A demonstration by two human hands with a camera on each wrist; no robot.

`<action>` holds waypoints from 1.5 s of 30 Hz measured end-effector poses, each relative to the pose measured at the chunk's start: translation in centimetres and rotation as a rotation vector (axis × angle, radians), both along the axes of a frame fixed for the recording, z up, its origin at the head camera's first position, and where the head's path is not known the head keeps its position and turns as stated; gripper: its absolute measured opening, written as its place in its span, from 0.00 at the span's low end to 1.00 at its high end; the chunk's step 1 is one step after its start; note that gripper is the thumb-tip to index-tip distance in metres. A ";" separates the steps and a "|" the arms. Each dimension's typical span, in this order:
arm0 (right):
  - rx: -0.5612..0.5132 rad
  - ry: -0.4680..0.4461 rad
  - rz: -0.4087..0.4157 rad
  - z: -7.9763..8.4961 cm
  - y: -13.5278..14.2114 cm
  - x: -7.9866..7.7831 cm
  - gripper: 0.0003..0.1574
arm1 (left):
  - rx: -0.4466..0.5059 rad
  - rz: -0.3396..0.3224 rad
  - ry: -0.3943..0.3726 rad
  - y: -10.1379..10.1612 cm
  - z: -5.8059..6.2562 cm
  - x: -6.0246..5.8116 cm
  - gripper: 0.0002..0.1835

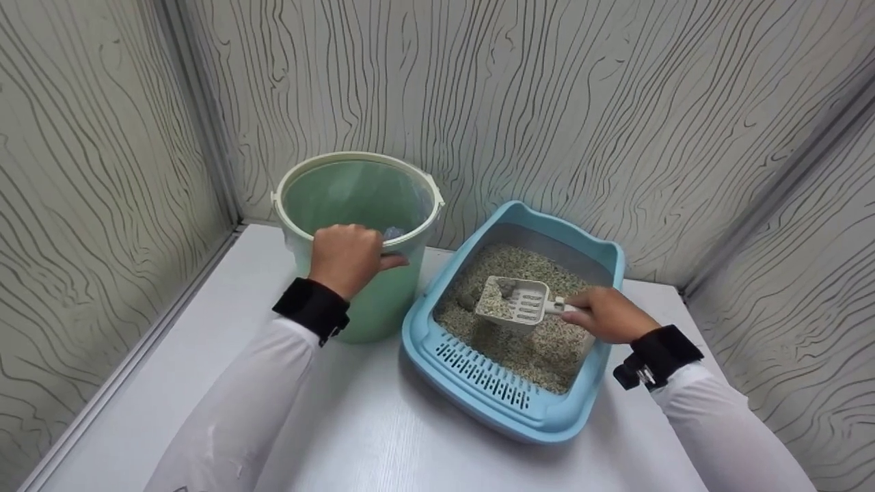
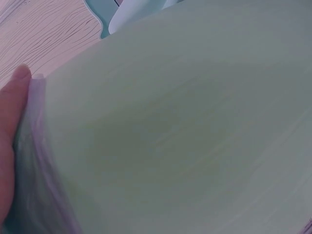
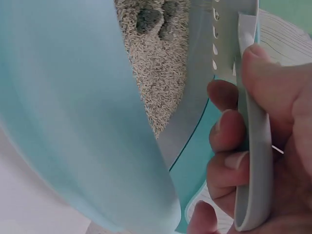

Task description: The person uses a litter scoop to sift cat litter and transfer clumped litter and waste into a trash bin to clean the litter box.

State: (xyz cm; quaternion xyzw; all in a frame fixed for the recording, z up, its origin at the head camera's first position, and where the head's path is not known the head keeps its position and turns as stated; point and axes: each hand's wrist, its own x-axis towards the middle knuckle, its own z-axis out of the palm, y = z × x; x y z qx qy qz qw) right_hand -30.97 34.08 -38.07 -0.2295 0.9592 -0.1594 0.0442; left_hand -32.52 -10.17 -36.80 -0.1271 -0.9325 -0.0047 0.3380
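My left hand (image 1: 346,256) grips the near rim of a pale green bucket (image 1: 369,307), its thumb stretched out along the outside. In the left wrist view, that thumb (image 2: 10,117) lies against a clear plastic liner (image 2: 41,146) folded over the rim. My right hand (image 1: 608,314) holds a light grey litter scoop (image 1: 530,304) by its handle, which shows wrapped in curled fingers (image 3: 229,168) in the right wrist view. The slotted scoop carries some litter and hangs over the blue litter box (image 1: 424,335), above the grainy litter (image 1: 513,266). Dark clumps (image 3: 148,20) lie in the litter.
The bucket stands left of the litter box on a white tabletop (image 1: 369,424). Wood-patterned panels (image 1: 478,89) close in the back and both sides. Inside the bucket, a small bluish bit (image 1: 393,233) shows near the rim. A perforated step (image 1: 482,372) spans the box's front.
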 end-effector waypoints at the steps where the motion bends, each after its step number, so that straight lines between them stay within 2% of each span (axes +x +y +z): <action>1: -0.010 0.005 -0.011 0.0 0.3 0.1 0.12 | 0.002 0.000 0.001 0.0 0.0 0.0 0.44; 10: -0.133 0.108 -0.144 -0.7 0.8 0.8 0.14 | -0.011 0.004 0.036 0.0 -0.1 0.1 0.44; 16: -0.170 0.189 -0.235 -1.2 0.4 0.5 0.14 | -0.016 0.003 0.022 0.0 -0.1 0.1 0.44; 24: -0.179 0.209 -0.260 -1.1 0.3 0.2 0.13 | -0.011 0.002 0.009 -0.1 -0.1 0.0 0.44; 32: -0.168 0.226 -0.305 -1.4 0.3 0.6 0.13 | -0.016 0.000 0.006 0.1 0.0 0.0 0.43; 39: -0.143 0.240 -0.322 -1.7 0.4 1.2 0.20 | -0.014 -0.004 0.017 0.1 0.0 0.0 0.43; 45: -0.136 0.253 -0.317 -2.0 0.4 1.3 0.20 | -0.026 0.008 0.013 0.0 -0.1 0.0 0.44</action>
